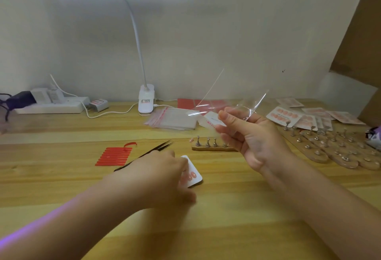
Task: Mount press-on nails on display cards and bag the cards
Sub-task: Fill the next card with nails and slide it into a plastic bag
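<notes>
The step in hand seems to be the bagging. The right hand point(245, 134) is raised above the wooden table point(61, 177) and pinches a thin clear plastic bag point(231, 103) between thumb and fingers. The left hand point(162, 173) rests on a small white display card with pink press-on nails point(192, 174), which lies flat on the table; whether its fingers already grip the card, I cannot tell. Next, the card must be lifted and its edge guided into the bag's mouth, which needs to be held open.

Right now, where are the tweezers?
The tweezers lie on the table left of centre, between the red strips and the left hand.
</notes>
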Available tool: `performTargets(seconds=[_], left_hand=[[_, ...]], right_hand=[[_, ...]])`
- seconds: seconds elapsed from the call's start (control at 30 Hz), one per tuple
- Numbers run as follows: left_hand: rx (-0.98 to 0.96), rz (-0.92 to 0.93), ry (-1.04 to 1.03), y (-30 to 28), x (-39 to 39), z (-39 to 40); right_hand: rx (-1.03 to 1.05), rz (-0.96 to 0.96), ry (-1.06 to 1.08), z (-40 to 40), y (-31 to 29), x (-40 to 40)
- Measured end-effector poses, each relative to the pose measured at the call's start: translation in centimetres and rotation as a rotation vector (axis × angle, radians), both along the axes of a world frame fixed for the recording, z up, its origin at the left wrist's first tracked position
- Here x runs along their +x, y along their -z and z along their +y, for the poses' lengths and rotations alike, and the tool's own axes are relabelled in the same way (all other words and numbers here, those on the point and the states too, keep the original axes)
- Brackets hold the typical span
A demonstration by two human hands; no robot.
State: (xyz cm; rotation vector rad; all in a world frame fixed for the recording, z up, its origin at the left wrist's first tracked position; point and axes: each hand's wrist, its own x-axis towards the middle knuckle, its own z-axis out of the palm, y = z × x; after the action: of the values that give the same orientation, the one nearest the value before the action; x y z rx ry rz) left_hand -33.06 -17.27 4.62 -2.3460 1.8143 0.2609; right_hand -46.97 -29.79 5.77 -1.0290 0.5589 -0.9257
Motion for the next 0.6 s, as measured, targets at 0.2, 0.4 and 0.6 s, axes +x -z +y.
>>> performTargets(seconds=[0.2, 0.4, 0.6], left_hand=[[-0.173, -0.229, 0.073, 0.8, -0.9, -0.6], [-0.816, -0.360, 0.104, -1.4, 1.7, -0.6], [-1.060, 0.768, -0.168, -1.5, 2.9, -1.5]], right_hand=[[0.018, -0.005, 0.045, 0.2, 0.0, 0.1], [0.004, -0.071, 0.057, 0.1, -0.2, 0.0], [0.061, -0.137, 0.046, 0.6, -0.4, 0.1]])
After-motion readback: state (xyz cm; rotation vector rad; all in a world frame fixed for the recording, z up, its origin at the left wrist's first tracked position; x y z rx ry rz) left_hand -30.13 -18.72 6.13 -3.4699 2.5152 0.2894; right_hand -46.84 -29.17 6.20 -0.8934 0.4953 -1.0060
